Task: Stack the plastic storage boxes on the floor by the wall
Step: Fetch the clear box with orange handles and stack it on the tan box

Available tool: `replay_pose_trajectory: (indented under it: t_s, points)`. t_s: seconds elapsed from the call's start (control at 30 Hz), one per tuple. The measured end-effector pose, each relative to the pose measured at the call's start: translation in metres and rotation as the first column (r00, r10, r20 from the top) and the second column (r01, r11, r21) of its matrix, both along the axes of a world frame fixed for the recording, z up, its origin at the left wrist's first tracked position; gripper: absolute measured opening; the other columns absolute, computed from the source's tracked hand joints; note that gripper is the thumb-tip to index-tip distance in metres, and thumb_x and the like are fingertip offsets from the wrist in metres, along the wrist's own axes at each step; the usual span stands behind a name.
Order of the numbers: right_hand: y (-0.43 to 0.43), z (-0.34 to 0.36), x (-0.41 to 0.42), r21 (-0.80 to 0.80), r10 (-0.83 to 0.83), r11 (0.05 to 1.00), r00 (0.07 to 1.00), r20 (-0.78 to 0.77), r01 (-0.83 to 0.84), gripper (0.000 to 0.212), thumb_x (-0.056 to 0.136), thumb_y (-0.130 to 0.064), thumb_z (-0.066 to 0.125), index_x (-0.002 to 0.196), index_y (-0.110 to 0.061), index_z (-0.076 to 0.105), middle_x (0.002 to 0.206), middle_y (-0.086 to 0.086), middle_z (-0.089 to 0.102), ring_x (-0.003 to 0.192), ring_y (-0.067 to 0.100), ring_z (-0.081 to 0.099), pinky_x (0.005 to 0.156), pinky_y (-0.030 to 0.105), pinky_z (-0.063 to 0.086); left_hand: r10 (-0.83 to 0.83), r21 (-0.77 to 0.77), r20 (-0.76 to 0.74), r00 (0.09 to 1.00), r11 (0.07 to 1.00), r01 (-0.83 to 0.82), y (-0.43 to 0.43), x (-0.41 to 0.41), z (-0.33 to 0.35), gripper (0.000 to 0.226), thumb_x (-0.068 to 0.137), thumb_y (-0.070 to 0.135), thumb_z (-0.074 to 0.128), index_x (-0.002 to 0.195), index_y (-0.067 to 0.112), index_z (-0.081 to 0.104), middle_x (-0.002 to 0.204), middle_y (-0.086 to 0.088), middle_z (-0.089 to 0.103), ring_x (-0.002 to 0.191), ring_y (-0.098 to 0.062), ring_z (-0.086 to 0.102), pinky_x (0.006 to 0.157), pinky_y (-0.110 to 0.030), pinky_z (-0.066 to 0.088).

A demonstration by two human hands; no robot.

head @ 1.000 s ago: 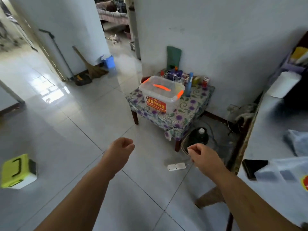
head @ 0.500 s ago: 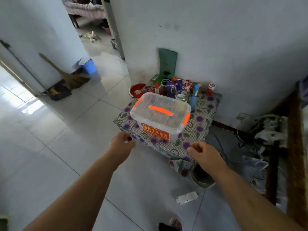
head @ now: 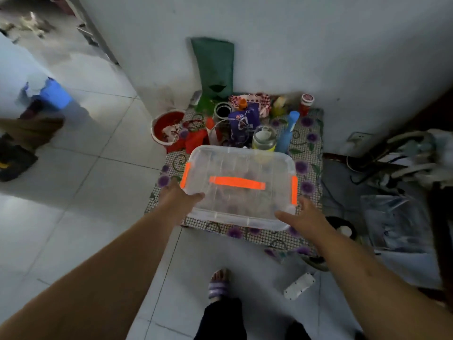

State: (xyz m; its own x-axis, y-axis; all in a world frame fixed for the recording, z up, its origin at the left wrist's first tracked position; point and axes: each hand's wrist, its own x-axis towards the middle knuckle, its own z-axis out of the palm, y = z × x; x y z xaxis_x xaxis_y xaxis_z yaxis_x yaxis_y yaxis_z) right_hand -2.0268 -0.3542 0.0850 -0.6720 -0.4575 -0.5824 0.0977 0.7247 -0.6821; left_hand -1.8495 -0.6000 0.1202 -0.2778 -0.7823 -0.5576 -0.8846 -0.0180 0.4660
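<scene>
Head view, looking down. Both bare forearms reach forward, converging on a clear plastic storage box (head: 241, 204).

- Left hand (head: 180, 197): set at the box's near-left corner, thumb laid over the lid edge. Its fingers (head: 171, 185) run along the left side below the left latch (head: 185, 175). Cannot tell whether they curl under the rim or merely rest against it.
- Right hand (head: 304, 217): at the near-right corner, spread wide, thumb stretched along the near edge, the other fingers nearly straight and pointing up beside the right latch (head: 294, 190). No clasp on the box that I can see.

Hard to make out:
- Both hands are motion-blurred, and the left fingertips are lost against the cloth.
- Box contents are only vague shapes through the lid.
- Cannot tell whether the base is seated on the worktop (head: 310, 165) or raised off it.

Orientation:
- Box lies lid up on the near half of the low, floral-clothed worktop, which stands against the wall.
- Its long axis runs left to right across the view, the right end slightly nearer.
- Orange handle (head: 237, 182) lies flat along that axis, with a latch at each short end.

Just behind the box are a glass jar (head: 264, 141) and a blue bottle (head: 288, 133).
</scene>
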Motion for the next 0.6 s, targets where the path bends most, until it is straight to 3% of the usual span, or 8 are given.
replay_pose_trajectory:
  t_s: [0.1, 0.13, 0.23, 0.27, 0.37, 0.43, 0.53, 0.6]
  points:
    - [-0.021, -0.023, 0.000, 0.062, -0.111, 0.992, 0.994, -0.005, 0.111, 0.082, 0.066, -0.039, 0.085, 0.133, -0.011, 0.047, 0.127, 0.012, 0.059, 0.115, 0.030, 0.058, 0.098, 0.045, 0.047, -0.081, -0.018, 0.050, 0.995, 0.996, 0.082, -0.036, -0.012, -0.030, 0.093, 0.065, 0.053, 0.077, 0.143, 0.017, 0.039, 0.137, -0.008, 0.052, 0.115, -0.039, 0.057, 0.058, -0.036, 0.056]
    - [-0.025, -0.029, 0.000, 0.090, -0.150, 0.984, 0.988, -0.020, 0.151, 0.083, 0.065, -0.041, 0.085, 0.132, -0.012, 0.047, 0.125, 0.012, 0.059, 0.112, 0.030, 0.058, 0.094, 0.043, 0.048, -0.104, -0.013, 0.076, 0.992, 0.994, 0.105, -0.045, -0.015, -0.038, 0.095, 0.064, 0.056, 0.076, 0.144, 0.017, 0.040, 0.138, -0.010, 0.053, 0.118, -0.038, 0.056, 0.062, -0.034, 0.054]
    - [-0.037, -0.048, 0.001, 0.130, -0.285, 0.949, 0.958, -0.025, 0.286, 0.079, 0.069, -0.037, 0.083, 0.133, -0.012, 0.044, 0.121, 0.011, 0.059, 0.097, 0.026, 0.057, 0.081, 0.035, 0.046, -0.113, 0.040, 0.121, 0.986, 0.993, 0.108, -0.071, -0.028, -0.065, 0.103, 0.065, 0.058, 0.076, 0.146, 0.013, 0.032, 0.141, -0.016, 0.049, 0.123, -0.041, 0.053, 0.094, -0.050, 0.052]
    - [-0.039, -0.054, 0.000, 0.145, -0.308, 0.940, 0.951, -0.034, 0.309, 0.077, 0.071, -0.034, 0.081, 0.133, -0.012, 0.043, 0.120, 0.011, 0.060, 0.095, 0.026, 0.057, 0.081, 0.036, 0.046, -0.105, 0.060, 0.114, 0.988, 0.993, 0.098, -0.076, -0.031, -0.072, 0.101, 0.067, 0.056, 0.076, 0.146, 0.011, 0.031, 0.139, -0.016, 0.050, 0.122, -0.041, 0.054, 0.098, -0.050, 0.049]
    - [-0.039, -0.060, -0.002, 0.183, -0.302, 0.934, 0.952, -0.059, 0.308, 0.068, 0.073, -0.023, 0.078, 0.131, -0.014, 0.044, 0.112, 0.011, 0.064, 0.091, 0.029, 0.060, 0.083, 0.040, 0.050, -0.092, 0.156, 0.025, 0.995, 0.984, 0.087, -0.080, -0.033, -0.084, 0.085, 0.073, 0.045, 0.077, 0.141, 0.008, 0.041, 0.124, -0.011, 0.060, 0.110, -0.034, 0.060, 0.091, -0.039, 0.050]
    - [-0.035, -0.062, -0.001, 0.217, -0.298, 0.927, 0.952, -0.063, 0.305, 0.071, 0.074, -0.013, 0.075, 0.135, -0.021, 0.041, 0.107, 0.006, 0.064, 0.086, 0.027, 0.059, 0.078, 0.035, 0.047, -0.095, 0.172, -0.002, 0.995, 0.981, 0.094, -0.080, -0.034, -0.088, 0.079, 0.072, 0.041, 0.079, 0.137, 0.008, 0.047, 0.114, -0.007, 0.064, 0.101, -0.029, 0.062, 0.085, -0.035, 0.051]
    - [-0.029, -0.057, 0.004, 0.195, -0.321, 0.926, 0.946, -0.049, 0.324, 0.079, 0.073, -0.009, 0.075, 0.141, -0.029, 0.038, 0.100, -0.003, 0.061, 0.084, 0.020, 0.058, 0.075, 0.031, 0.045, -0.114, 0.101, 0.022, 0.993, 0.989, 0.111, -0.075, -0.036, -0.088, 0.091, 0.067, 0.042, 0.082, 0.141, 0.010, 0.039, 0.129, -0.012, 0.058, 0.115, -0.034, 0.058, 0.094, -0.042, 0.051]
    - [-0.025, -0.050, 0.008, 0.180, -0.339, 0.923, 0.940, -0.041, 0.341, 0.080, 0.074, -0.010, 0.074, 0.141, -0.032, 0.038, 0.106, -0.002, 0.062, 0.086, 0.020, 0.059, 0.076, 0.033, 0.048, -0.128, 0.061, 0.033, 0.991, 0.990, 0.126, -0.072, -0.038, -0.084, 0.093, 0.067, 0.041, 0.083, 0.141, 0.010, 0.036, 0.132, -0.013, 0.055, 0.116, -0.036, 0.057, 0.093, -0.044, 0.051]
